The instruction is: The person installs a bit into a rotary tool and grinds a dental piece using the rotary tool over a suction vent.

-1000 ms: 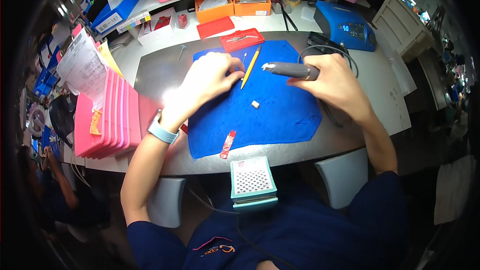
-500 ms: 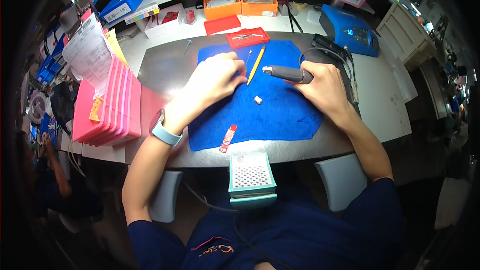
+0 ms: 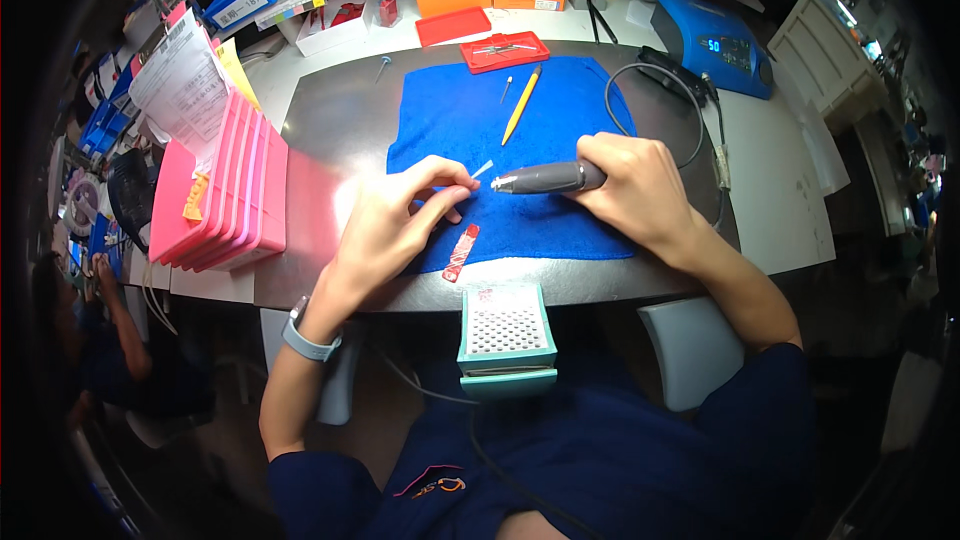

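My right hand [image 3: 640, 180] is wrapped round a dark grey rotary handpiece [image 3: 548, 178], its metal tip pointing left. Close to that tip, my left hand [image 3: 415, 210] is closed in a pinch over the blue cloth [image 3: 570, 105]. A small pale sliver [image 3: 483, 169] sticks out from its fingertips; its exact kind is too small to tell. Beyond the hands lie a yellow pencil-like stick [image 3: 522, 106] and a thin small pin with a pale head [image 3: 507, 88]. A red patterned strip [image 3: 461, 253] rests at the cloth's near edge, just below my left fingers.
Pink trays [image 3: 225, 190] stand upright at left, holding papers. A red tray of small metal tools [image 3: 505, 52] sits behind the cloth. The blue control unit [image 3: 712, 45], with its cable, is at back right. A perforated teal-edged box [image 3: 507, 325] juts from the table's front edge.
My left hand has drawn nearer and now pinches a pale sliver. The right hand moved slightly nearer, bringing the handpiece toward it. The small whitish piece no longer shows on the cloth.
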A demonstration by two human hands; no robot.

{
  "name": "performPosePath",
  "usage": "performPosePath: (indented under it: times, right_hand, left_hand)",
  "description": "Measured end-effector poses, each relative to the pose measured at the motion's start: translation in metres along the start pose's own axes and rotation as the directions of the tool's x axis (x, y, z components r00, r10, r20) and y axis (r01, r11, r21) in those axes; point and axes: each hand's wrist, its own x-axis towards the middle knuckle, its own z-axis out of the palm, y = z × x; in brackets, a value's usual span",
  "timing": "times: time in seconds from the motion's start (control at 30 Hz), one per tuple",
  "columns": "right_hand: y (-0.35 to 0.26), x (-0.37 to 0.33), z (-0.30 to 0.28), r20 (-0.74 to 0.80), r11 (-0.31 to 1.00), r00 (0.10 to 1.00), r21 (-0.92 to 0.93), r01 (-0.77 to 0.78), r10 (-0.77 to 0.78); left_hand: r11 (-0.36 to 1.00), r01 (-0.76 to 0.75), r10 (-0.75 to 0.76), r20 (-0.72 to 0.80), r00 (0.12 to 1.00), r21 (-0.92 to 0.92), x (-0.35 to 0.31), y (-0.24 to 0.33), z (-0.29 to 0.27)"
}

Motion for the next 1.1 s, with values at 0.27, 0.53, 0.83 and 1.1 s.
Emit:
performPosePath:
  times: [0.27,0.53,0.83,1.1]
  right_hand:
    - [-0.014,-0.001,0.004,0.086,1.000,0.996,-0.011,-0.028,0.029]
    - [-0.026,0.004,-0.001,0.112,0.997,0.991,-0.042,-0.067,0.071]
    - [-0.027,0.001,0.000,0.116,0.994,0.989,-0.068,-0.082,0.090]
    - [-0.029,0.003,-0.005,0.109,0.994,0.988,-0.046,-0.104,0.109]
  left_hand:
    - [0.999,-0.005,0.012,-0.180,0.984,0.038,-0.012,-0.007,0.004]
    - [0.962,-0.149,0.207,-0.255,0.944,0.229,-0.014,-0.002,0.004]
    - [0.790,-0.320,0.484,-0.213,0.849,0.523,-0.018,-0.003,0.004]
    - [0.768,-0.289,0.500,-0.253,0.828,0.572,-0.018,-0.006,0.005]
